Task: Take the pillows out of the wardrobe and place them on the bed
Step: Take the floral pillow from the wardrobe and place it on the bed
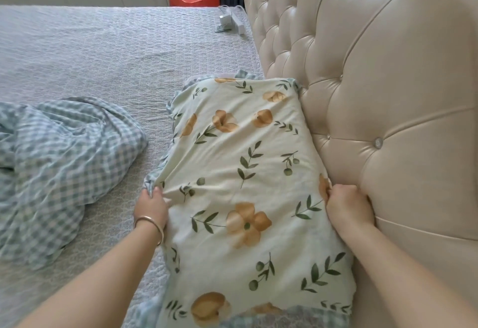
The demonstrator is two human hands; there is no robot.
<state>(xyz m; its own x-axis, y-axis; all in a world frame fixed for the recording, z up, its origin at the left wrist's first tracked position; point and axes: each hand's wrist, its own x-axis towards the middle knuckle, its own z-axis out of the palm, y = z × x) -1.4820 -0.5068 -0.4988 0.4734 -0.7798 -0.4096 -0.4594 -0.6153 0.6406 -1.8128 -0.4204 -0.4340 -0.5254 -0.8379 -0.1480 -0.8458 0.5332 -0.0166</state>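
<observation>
I've got the cream floral-print pillow (248, 172) down on the grey quilted bed (103, 56), left hand (151, 204) and right hand (348, 207) clenched on its nine and three o'clock edges; other pillows unseen.

A pillow (248, 185) in a pale cream cover printed with orange flowers and green leafy sprigs lies flat on the bed (103, 56). Its long right side presses against the headboard (388, 94). The cover is slightly wrinkled, with a blue-checked trim showing at its far and near ends.
</observation>
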